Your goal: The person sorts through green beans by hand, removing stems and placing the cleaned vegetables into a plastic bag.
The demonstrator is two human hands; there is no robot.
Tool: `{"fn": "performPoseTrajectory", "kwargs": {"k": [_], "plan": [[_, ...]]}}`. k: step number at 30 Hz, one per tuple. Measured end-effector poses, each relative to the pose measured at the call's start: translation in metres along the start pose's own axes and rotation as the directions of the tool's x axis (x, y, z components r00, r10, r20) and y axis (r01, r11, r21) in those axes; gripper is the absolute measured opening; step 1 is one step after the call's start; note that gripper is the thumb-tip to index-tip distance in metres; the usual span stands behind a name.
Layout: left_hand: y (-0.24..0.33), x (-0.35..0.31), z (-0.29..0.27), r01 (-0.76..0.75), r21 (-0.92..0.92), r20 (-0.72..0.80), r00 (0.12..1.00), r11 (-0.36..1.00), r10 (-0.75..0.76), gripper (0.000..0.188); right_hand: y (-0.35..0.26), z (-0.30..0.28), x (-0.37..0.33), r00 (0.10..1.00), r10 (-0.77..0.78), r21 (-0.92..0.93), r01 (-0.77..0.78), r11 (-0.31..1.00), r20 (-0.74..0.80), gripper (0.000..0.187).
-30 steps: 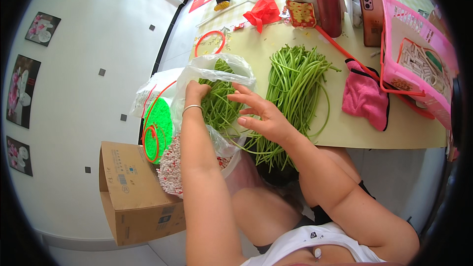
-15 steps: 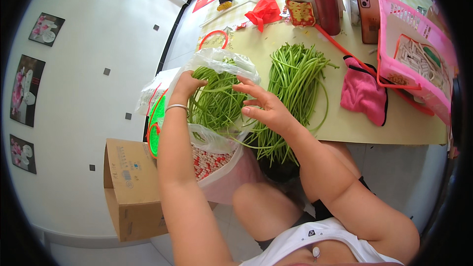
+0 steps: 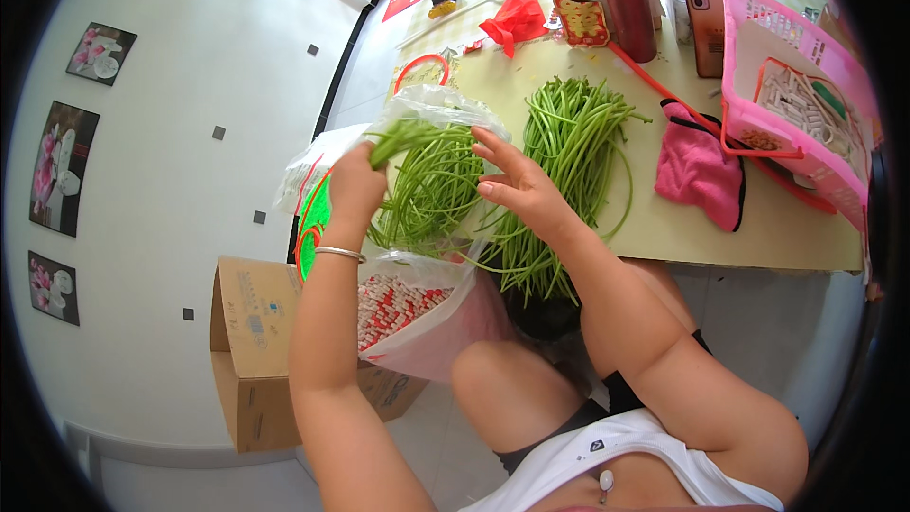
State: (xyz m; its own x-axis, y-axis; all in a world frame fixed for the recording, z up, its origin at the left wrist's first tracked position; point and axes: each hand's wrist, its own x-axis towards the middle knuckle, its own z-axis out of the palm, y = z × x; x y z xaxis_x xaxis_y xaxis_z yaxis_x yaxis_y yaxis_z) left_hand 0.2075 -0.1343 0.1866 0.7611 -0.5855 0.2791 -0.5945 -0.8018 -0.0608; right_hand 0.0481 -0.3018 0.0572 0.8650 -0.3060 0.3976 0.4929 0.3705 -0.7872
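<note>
Long green vegetable stems (image 3: 431, 194) fill a clear plastic bag (image 3: 445, 102) at the table's left edge. My left hand (image 3: 358, 188), a bracelet at its wrist, is closed around a small bunch of stems (image 3: 406, 138) lifted over the bag's left side. On the bag's right side my right hand (image 3: 519, 178) has its fingers apart, close to the stems, with nothing seen in its grasp. Just beyond it, a large heap of the same stems (image 3: 576, 147) lies on the table, some ends drooping over the near edge.
Below the bag stands a pale sack (image 3: 455, 341) of small red and white pieces, beside a cardboard box (image 3: 261, 318). To the right are a pink cloth (image 3: 700, 166), a pink basket (image 3: 796, 133), a phone (image 3: 704, 28) and a thermos (image 3: 626, 9). A red plastic bag (image 3: 515, 24) lies farther back.
My left hand has come out of the bag's contents and now grips a bunch of stems, raised at the left. My right hand has shifted slightly right and stays spread.
</note>
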Motion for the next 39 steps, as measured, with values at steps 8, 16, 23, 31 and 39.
{"fn": "performPoseTrajectory", "kwargs": {"k": [8,16,23,31,39], "plan": [[-0.003,-0.006,-0.039,-0.189,0.029,0.239,0.955,0.981,0.177,0.04,0.002,0.0,-0.001,1.0,-0.023,0.07,0.022,0.997,0.001,0.073],[0.004,-0.03,-0.021,-0.023,-0.214,0.296,0.951,0.977,0.087,0.03,-0.001,0.001,-0.001,1.0,-0.001,0.049,0.002,0.999,-0.009,0.072],[-0.008,-0.026,-0.044,0.168,-0.74,0.242,0.97,0.652,0.025,0.026,0.002,0.0,-0.001,0.999,0.037,0.09,-0.037,0.995,-0.005,0.07],[0.008,-0.028,-0.068,0.131,-0.502,0.435,0.892,0.855,0.119,0.023,-0.002,-0.001,0.0,0.998,0.049,0.158,-0.041,0.987,-0.047,0.073],[0.0,-0.051,-0.095,0.189,-0.624,0.416,0.902,0.758,0.117,0.017,0.004,-0.006,0.0,0.979,0.196,0.488,-0.194,0.851,0.048,0.07]]}}
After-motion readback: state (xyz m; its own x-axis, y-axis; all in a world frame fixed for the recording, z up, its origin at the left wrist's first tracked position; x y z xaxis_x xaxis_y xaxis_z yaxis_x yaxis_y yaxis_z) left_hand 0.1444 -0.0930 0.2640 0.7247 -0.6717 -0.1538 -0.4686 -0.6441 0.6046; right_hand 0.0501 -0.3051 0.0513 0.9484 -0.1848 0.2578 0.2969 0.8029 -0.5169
